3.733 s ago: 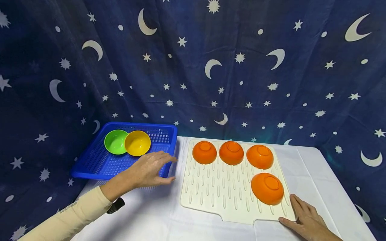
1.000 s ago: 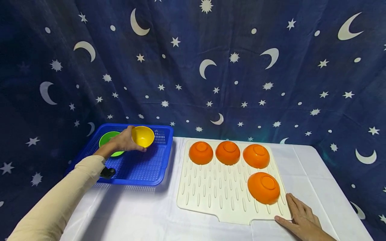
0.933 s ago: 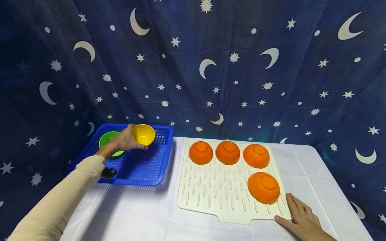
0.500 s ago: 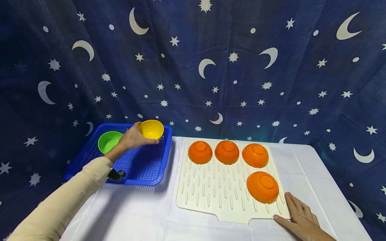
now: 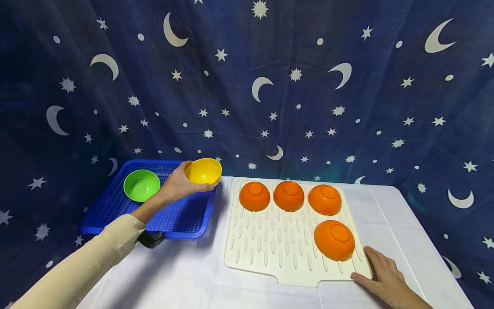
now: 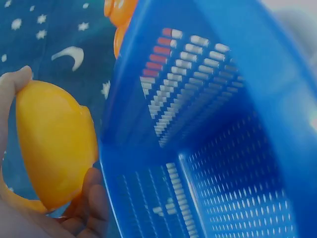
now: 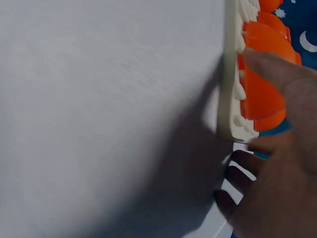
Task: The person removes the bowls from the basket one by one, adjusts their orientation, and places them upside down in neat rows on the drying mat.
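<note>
My left hand (image 5: 181, 183) grips a yellow bowl (image 5: 204, 171), thumb at the near side and fingers behind it, above the right rim of a blue basket (image 5: 210, 214). The left wrist view shows the bowl's yellow outside (image 6: 54, 144) between thumb and fingers. A green bowl (image 5: 141, 186) sits in the basket. My right hand (image 5: 387, 279) lies at the near right corner of a cream draining mat (image 5: 270, 249), fingers fairly straight along its edge. On the mat several orange bowls stand upside down: three in the back row and one bowl (image 5: 334, 240) nearer on the right.
A white cloth (image 5: 173, 279) covers the table. Behind it hangs a dark blue curtain (image 5: 231, 86) with moons and stars. A black strap piece (image 5: 150, 239) shows under the left wrist.
My left hand, earlier hovering near the basket, has taken the yellow bowl from beside the green one and carried it right to the basket's rim. The right hand has barely moved.
</note>
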`<state>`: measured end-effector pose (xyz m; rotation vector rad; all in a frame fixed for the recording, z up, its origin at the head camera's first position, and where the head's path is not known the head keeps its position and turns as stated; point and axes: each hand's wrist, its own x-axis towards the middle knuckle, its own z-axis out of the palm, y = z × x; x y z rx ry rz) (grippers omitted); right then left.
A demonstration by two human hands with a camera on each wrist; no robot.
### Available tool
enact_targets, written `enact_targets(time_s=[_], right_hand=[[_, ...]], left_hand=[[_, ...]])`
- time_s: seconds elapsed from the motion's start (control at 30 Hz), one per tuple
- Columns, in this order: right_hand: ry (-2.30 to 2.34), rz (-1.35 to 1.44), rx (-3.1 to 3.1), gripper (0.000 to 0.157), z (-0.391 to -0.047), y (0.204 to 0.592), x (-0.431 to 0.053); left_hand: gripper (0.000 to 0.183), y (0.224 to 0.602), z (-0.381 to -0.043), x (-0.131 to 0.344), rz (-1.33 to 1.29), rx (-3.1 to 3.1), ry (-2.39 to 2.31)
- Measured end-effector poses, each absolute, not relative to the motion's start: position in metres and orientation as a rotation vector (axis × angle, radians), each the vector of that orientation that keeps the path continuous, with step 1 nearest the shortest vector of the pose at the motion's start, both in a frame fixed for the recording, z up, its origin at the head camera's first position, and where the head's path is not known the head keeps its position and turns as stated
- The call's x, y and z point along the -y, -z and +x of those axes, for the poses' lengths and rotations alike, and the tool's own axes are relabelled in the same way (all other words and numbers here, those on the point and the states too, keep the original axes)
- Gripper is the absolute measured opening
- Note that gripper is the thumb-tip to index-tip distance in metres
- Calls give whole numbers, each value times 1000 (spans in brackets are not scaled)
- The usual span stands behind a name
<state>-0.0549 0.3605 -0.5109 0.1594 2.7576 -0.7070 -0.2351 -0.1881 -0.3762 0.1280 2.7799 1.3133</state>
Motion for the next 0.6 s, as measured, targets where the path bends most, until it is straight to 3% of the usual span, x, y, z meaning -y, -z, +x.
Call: enact_targets(time_s=[0.33, 0.6], right_hand=[[1262, -138, -3288, 59, -53, 481, -320], [1610, -332, -3147, 51, -47, 456, -268]], left_hand=[[119, 371, -184, 156, 326, -3002, -1074], [119, 377, -148, 104, 505, -3103, -877]])
